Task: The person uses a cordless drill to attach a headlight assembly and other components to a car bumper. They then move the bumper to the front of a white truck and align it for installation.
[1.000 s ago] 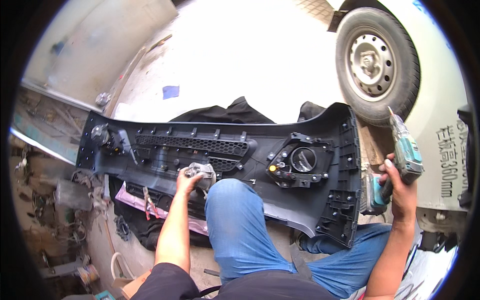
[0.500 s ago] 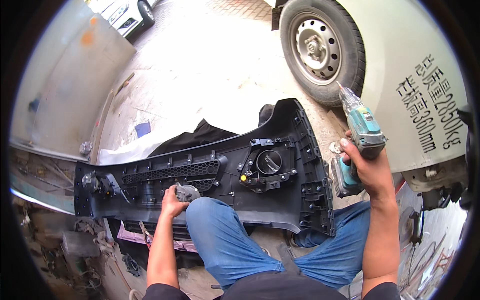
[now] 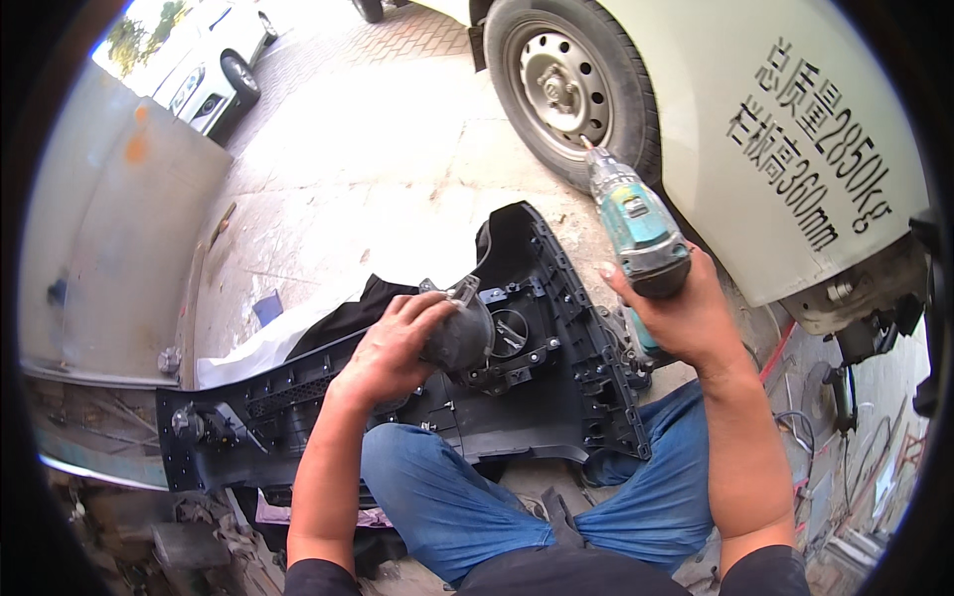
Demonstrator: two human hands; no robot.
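Observation:
My left hand [image 3: 388, 348] is closed around a round dark-grey fog lamp [image 3: 465, 333] with a small metal tab on top. I hold it above a long black plastic bumper [image 3: 507, 432], whose inner side faces up. Beside the lamp is a black bracket [image 3: 542, 356] around a round opening, partly covered by the lamp. In my right hand [image 3: 701, 318] is a teal cordless drill [image 3: 638, 223], gripped by its handle. Its bit points away from me, toward the vehicle wheel, and touches nothing that I can make out.
A parked pale vehicle's wheel [image 3: 561, 89] and side panel [image 3: 765, 139] stand close on the right. To the left is a grey metal panel [image 3: 119, 228]. White sheeting [image 3: 234, 370] lies beyond the bumper; a white car [image 3: 214, 70] is farther off. Clutter fills the lower left.
My left hand has lifted the lamp from low over the bumper's middle, up and right beside the bracket. The drill has moved left in view; the whole scene has shifted as my head turned.

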